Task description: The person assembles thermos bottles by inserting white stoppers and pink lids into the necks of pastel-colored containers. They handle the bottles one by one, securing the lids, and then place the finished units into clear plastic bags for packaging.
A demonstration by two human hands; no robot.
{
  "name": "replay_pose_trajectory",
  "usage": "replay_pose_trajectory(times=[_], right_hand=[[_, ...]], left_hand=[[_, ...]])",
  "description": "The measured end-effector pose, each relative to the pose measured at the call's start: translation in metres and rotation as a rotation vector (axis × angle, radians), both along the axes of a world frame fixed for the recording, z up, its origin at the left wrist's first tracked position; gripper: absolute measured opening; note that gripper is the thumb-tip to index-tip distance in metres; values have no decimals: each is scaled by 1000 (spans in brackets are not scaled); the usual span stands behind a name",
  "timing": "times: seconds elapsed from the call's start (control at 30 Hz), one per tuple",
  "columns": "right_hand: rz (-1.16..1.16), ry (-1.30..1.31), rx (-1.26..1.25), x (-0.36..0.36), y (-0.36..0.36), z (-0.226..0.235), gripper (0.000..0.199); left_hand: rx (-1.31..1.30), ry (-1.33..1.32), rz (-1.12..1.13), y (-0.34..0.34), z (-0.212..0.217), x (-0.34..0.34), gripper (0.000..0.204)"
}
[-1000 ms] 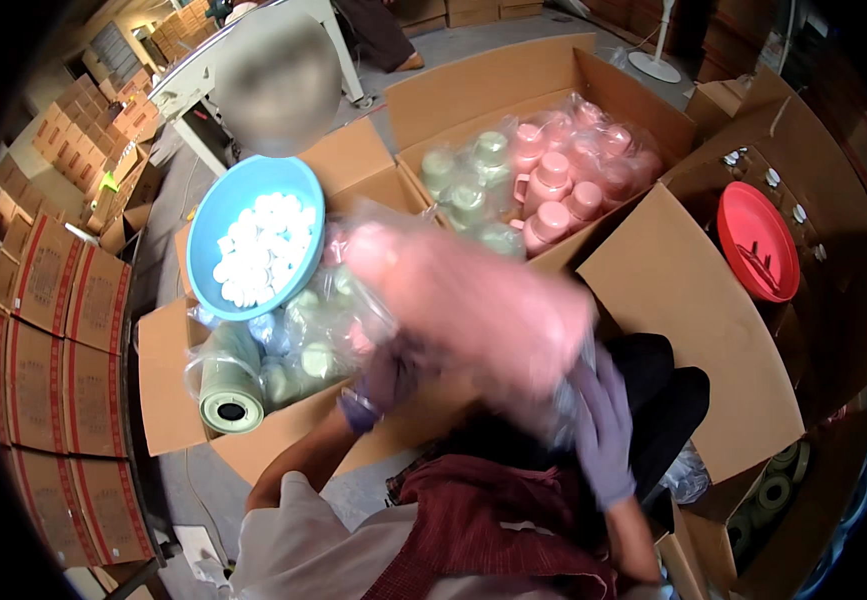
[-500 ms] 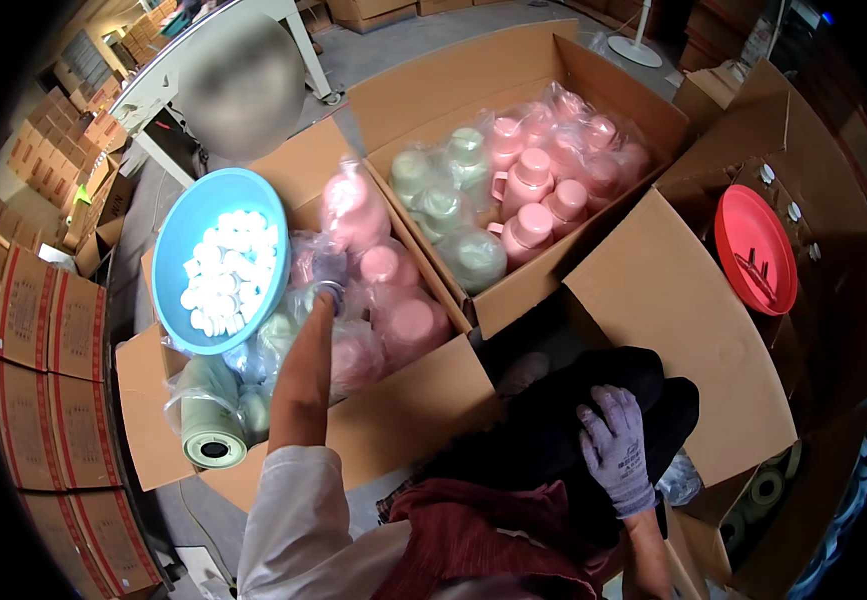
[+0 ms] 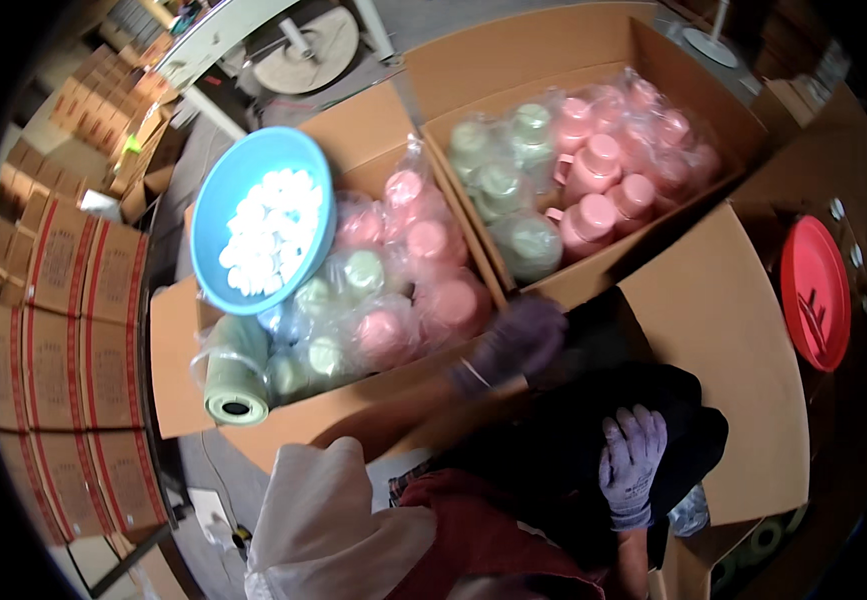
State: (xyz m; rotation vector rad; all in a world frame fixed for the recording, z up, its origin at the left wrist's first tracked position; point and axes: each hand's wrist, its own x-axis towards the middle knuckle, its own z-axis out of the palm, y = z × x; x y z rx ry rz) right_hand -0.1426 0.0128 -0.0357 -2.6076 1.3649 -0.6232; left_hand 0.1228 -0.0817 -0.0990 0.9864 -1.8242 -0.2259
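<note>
My left hand (image 3: 520,345), in a grey-purple glove, is blurred by motion at the near right corner of an open cardboard box (image 3: 373,393); whether it holds anything is unclear. Inside that box are bagged pink vacuum flasks (image 3: 450,303) and bagged pale green flasks (image 3: 327,356). My right hand (image 3: 633,462), gloved alike, lies on my black-trousered knee (image 3: 688,425) with its fingers stretched out and holds nothing. A light blue basin (image 3: 210,240) of white caps (image 3: 271,235) sits over the box's left side. Below it a green flask (image 3: 236,375) leans out, its dark-centred end toward me.
Behind to the right, a second open box (image 3: 513,70) holds pink handled flasks (image 3: 593,170) and bagged green ones (image 3: 498,190). A red basin (image 3: 815,290) with dark slim pieces rests at far right, past a large cardboard flap (image 3: 718,370). Stacked cartons (image 3: 58,370) line the left.
My left hand has left the bagged flasks in the nearer box and swung right and toward me, to its corner. My right hand stays on my knee. The view has shifted.
</note>
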Motion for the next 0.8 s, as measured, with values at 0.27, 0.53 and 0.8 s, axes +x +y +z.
replay_pose_trajectory(times=[0.27,0.53,0.8], right_hand=[[16,-59,-24,-10,2,-8,32],[7,-52,-33,-12,7,-9,34],[16,-47,-81,-12,9,-11,34]], left_hand=[[468,325,-145,72,-13,-119,23],[510,171,-130,79,-32,-115,28],[513,170,-80,86,-33,-115,30]])
